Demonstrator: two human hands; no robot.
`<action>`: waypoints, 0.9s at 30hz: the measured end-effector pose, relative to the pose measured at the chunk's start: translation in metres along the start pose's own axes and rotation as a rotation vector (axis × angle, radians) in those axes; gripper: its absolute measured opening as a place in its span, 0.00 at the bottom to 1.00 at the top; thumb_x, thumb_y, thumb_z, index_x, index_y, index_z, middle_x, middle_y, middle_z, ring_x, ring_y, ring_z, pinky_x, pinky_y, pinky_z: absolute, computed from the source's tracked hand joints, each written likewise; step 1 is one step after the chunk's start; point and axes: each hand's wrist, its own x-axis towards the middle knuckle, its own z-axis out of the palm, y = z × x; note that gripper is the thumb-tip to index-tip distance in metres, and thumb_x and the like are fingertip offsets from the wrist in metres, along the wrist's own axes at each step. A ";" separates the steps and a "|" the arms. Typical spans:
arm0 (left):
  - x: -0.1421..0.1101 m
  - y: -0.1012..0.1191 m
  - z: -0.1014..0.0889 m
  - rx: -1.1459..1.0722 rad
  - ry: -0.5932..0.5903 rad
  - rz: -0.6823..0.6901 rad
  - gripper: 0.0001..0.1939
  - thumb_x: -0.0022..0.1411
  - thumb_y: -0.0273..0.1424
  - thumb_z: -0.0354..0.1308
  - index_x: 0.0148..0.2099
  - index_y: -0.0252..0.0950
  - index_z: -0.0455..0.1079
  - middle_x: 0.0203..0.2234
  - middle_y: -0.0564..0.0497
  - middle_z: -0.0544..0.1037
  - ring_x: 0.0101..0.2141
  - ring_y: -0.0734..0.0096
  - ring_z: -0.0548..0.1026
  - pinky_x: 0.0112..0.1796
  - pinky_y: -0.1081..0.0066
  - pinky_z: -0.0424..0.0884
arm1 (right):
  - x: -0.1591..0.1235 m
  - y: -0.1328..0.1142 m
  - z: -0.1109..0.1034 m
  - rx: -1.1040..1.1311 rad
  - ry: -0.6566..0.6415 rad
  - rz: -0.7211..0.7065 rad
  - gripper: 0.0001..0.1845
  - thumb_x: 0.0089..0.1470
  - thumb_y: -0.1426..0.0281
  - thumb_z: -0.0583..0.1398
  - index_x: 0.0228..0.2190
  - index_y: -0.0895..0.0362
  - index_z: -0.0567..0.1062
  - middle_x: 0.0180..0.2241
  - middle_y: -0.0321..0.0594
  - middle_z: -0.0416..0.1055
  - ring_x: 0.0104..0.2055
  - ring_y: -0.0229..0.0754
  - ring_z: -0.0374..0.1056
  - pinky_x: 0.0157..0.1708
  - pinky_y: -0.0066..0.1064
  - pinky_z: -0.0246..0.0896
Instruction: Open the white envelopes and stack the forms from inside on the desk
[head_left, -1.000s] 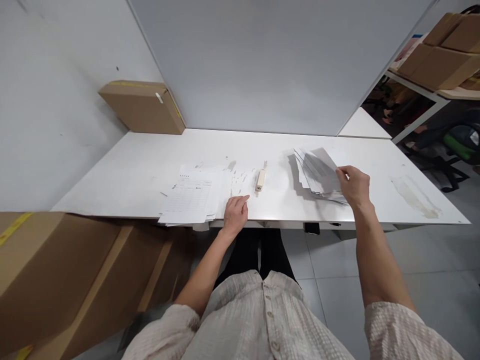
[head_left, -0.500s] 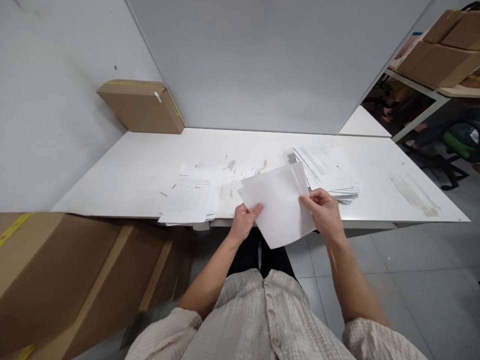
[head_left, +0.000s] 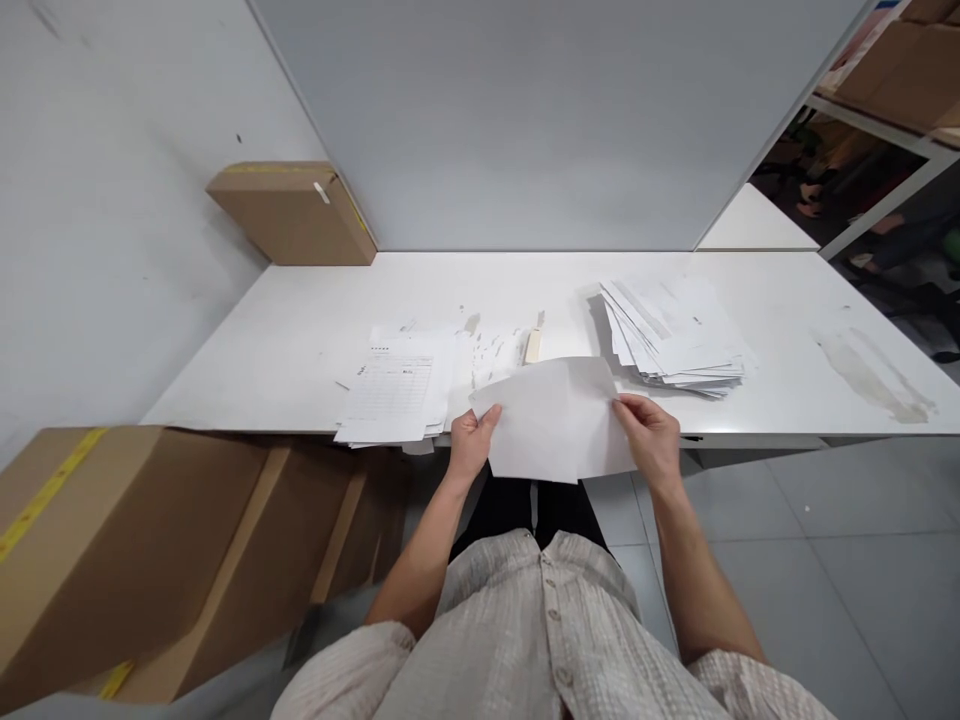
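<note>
White sheets of paper [head_left: 559,420] are stretched between my two hands, over the front edge of the table. My left hand [head_left: 472,440] pinches their left edge, thumb on top. On the right edge, my right hand [head_left: 651,435] is closed with thumb and fingers gripping the paper. A printed form [head_left: 390,395] tops a small pile of papers at the left, reaching past the table edge. Right of centre lies a thicker, uneven stack of papers [head_left: 679,335]. Just behind the held sheets is a small beige object [head_left: 532,345], partly covered by them.
The white table [head_left: 300,330] meets a grey panel [head_left: 540,120] at the back. A cardboard box [head_left: 292,215] stands in the back left corner. Large cartons [head_left: 135,540] fill the floor at the left. Shelving with boxes [head_left: 907,80] is at the far right.
The held sheets have turned from tilted and overlapping to nearly level, their edges closer together. The beige object behind them shows more. The camera view has shifted slightly.
</note>
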 end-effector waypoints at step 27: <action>-0.004 -0.002 0.018 -0.223 -0.166 -0.163 0.24 0.55 0.48 0.57 0.39 0.30 0.73 0.31 0.46 0.79 0.35 0.64 0.76 0.36 0.68 0.70 | -0.018 0.014 0.031 -0.078 -0.043 0.021 0.15 0.46 0.58 0.61 0.26 0.57 0.73 0.25 0.35 0.70 0.27 0.37 0.61 0.30 0.29 0.58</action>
